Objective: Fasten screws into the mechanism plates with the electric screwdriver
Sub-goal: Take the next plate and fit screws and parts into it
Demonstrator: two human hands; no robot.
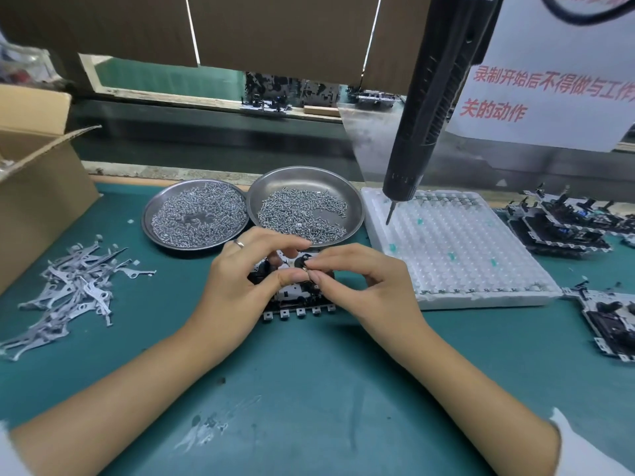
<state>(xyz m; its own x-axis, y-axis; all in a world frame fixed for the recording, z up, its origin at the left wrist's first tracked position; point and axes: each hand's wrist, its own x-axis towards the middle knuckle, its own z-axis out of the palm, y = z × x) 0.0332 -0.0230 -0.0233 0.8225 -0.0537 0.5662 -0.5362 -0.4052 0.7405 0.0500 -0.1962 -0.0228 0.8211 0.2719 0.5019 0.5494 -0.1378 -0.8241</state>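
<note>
Both your hands meet in the middle of the frame, over a mechanism plate that lies flat on the green mat; your left hand has its fingers bent, with the thumb and first finger pressed close together at the plate; it wears a ring; your right hand also has bent fingers, and its thumb and first finger pinch a tiny dark bit right above the plate; it is too small to tell what that bit is.

The electric screwdriver hangs in the upper right of the frame, with no hand on it; its tip points down over a white foam tray at the right of the plate.

Just above your hands sit two round metal dishes; the left dish and the right dish touch at their rims, and both hold many small screws.

At the left of the frame lies a heap of thin grey metal strips; above it stands an open cardboard box; at the far right edge you can see more mechanism plates stacked; a white paper sign with red letters hangs in the upper right corner.
</note>
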